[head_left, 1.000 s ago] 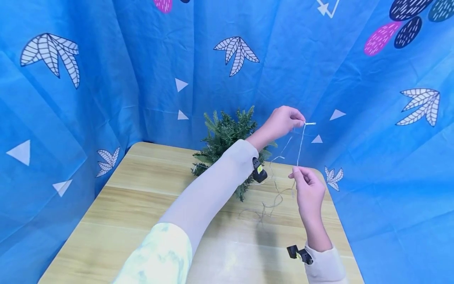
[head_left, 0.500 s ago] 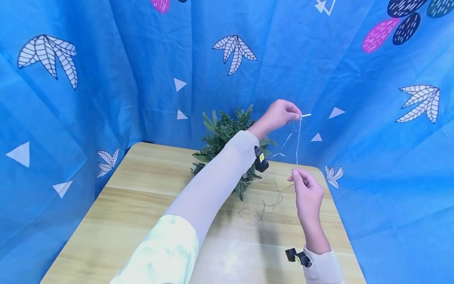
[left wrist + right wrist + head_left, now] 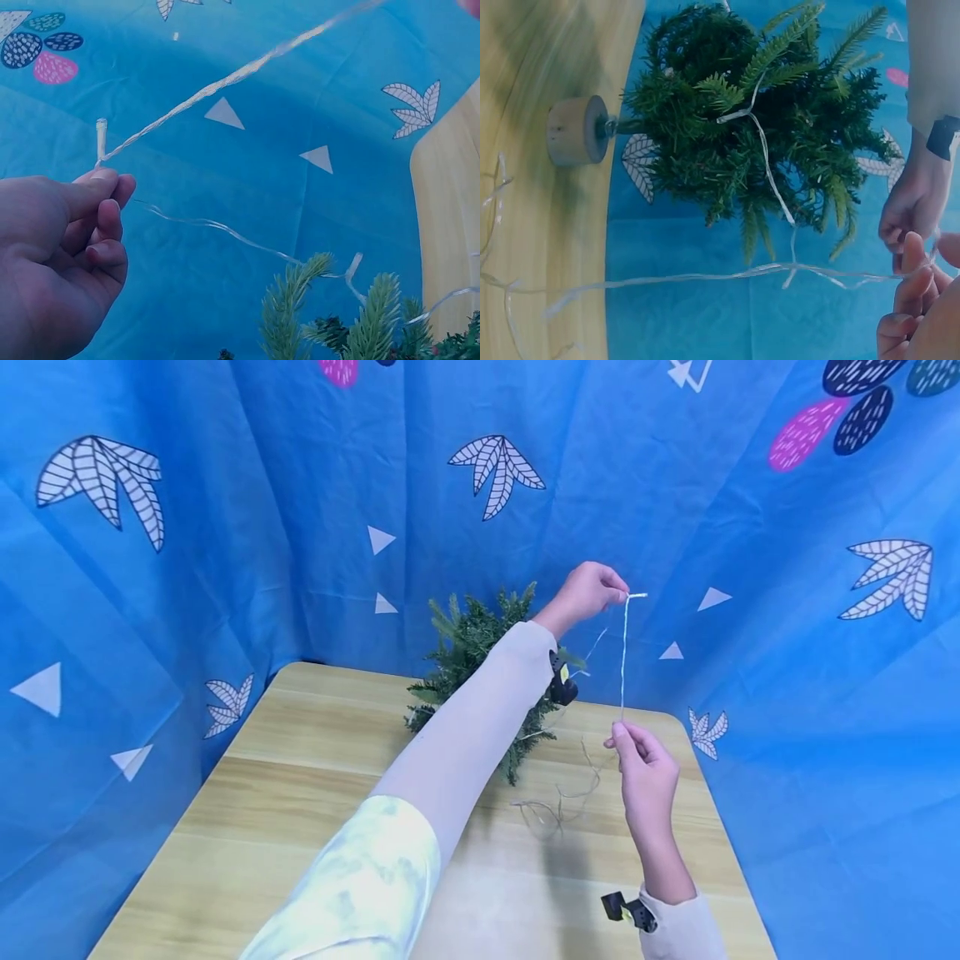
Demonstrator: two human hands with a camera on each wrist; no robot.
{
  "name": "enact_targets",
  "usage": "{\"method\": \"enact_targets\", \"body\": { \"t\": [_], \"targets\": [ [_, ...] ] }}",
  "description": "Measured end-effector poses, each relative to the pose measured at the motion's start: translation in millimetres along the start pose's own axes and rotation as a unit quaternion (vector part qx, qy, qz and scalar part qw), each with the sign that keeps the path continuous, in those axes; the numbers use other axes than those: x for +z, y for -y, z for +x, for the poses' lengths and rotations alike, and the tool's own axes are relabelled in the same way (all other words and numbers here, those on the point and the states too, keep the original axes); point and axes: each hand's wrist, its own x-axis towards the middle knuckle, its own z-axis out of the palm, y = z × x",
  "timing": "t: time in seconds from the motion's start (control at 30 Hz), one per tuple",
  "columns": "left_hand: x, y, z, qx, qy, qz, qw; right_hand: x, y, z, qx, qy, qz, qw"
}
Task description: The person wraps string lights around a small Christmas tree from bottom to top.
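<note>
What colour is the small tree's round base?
The base is light tan; the right wrist view shows it best.

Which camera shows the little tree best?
The right wrist view: it shows most of the tree, right down to its wooden base, though turned sideways. In the head view, the left sleeve covers part of it. The left wrist view catches only some branches along the bottom edge.

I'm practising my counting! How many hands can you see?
2. In the head view, the left hand is higher, pinching the light string to the right of the tree; the right hand is lower, pinching the same string. No hand seems hidden.
</note>
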Motion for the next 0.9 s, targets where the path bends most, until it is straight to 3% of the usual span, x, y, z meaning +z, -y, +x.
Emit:
{"method": "enact_targets", "body": {
  "t": [0.37,0.57,0.7,0.9],
  "targets": [
    [-15.7,-1.3,9.2,-0.009,-0.035,-0.023,0.9991,1,-4,-8,0.023,0.0,-0.013,1.0],
    [-27.7,-0.1,11.1,-0.029,-0.078,-0.022,0.9963,-1,-10,-16,0.024,0.005,-0.023,0.999],
    [-37.8,-0.9,11.2,-0.051,-0.105,0.006,0.9932,-1,-10,-19,0.022,0.006,-0.022,1.0],
    [-54.0,-8.5,10.9,-0.061,-0.11,0.064,0.99,1,-9,-20,0.006,0.005,-0.016,1.0]
  ]
}}
